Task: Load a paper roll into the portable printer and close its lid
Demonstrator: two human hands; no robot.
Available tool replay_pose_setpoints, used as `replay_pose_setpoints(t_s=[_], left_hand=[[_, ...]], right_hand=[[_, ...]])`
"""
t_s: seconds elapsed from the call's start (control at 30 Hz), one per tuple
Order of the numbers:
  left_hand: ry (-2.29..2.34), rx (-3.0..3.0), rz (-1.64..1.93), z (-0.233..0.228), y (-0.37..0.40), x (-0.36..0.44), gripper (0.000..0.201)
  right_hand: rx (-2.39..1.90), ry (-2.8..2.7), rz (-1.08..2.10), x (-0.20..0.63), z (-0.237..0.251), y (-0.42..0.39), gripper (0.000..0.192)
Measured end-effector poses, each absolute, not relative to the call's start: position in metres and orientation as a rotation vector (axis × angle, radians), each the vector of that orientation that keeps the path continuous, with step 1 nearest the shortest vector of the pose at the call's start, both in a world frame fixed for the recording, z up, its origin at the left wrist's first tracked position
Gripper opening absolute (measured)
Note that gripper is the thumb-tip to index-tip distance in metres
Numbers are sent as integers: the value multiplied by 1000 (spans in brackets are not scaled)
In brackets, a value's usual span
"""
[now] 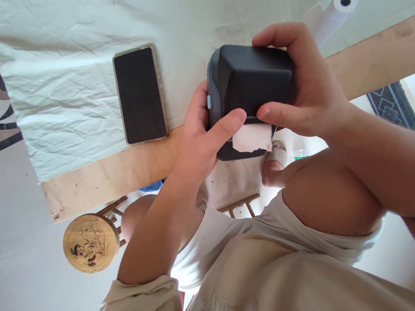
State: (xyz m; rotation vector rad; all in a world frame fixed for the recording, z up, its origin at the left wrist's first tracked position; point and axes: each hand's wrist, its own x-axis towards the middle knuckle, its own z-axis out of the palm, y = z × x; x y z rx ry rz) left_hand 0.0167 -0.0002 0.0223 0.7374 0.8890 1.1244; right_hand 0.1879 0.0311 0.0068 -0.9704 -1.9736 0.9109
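Observation:
Both my hands hold a small dark grey box-shaped printer over the table's front edge. My left hand grips its left side, with the index finger laid along the bottom front. Around the right side wraps my right hand, thumb beneath and fingers over the top. A torn strip of white paper sticks out of the printer's slot, just below my two fingertips.
A black phone lies screen-up on the white cloth to the left. A white paper roll lies at the far right. The wooden table edge runs across. A round panda stool stands below left.

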Motion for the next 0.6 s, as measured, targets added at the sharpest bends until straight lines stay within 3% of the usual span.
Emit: replay_pose_setpoints(t_s=[0.2,0.6], left_hand=[[774,874,1008,12,4,6,33],[864,723,1115,20,2,16,21]], right_hand=[[-1008,-2013,913,189,6,31,67],[-1027,-1999,922,190,3,33,70]])
